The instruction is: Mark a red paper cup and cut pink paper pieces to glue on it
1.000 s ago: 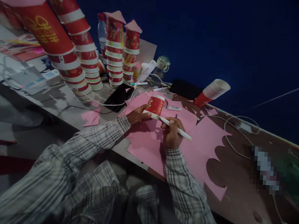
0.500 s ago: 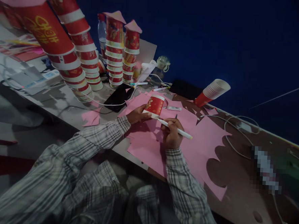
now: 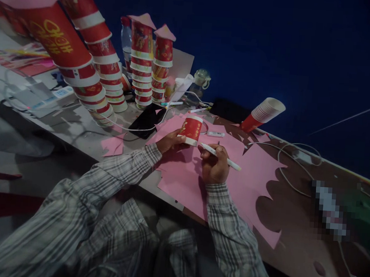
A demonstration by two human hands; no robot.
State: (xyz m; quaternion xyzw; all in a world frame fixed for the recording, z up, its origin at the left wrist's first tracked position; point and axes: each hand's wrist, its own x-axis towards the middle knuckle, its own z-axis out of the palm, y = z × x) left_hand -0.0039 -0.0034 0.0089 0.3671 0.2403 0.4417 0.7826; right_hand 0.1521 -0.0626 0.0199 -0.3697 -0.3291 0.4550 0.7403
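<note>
Pink paper sheets (image 3: 182,184): lying along the front edge of the desk (image 3: 295,229).
Right hand (image 3: 215,167): gripping a white marker (image 3: 230,162) between bent fingers and thumb, pointing the tip just beside the white band of a red paper cup (image 3: 190,129).
Left hand (image 3: 171,142): gripping that cup by its left side, fingers closing on it, holding it above the paper, in from the front edge.
Black phone (image 3: 146,121): lying left of the cup.
Four cup towers (image 3: 142,71): standing toward the back-left corner.
Cup stack (image 3: 266,111): standing by the back edge, further right.
</note>
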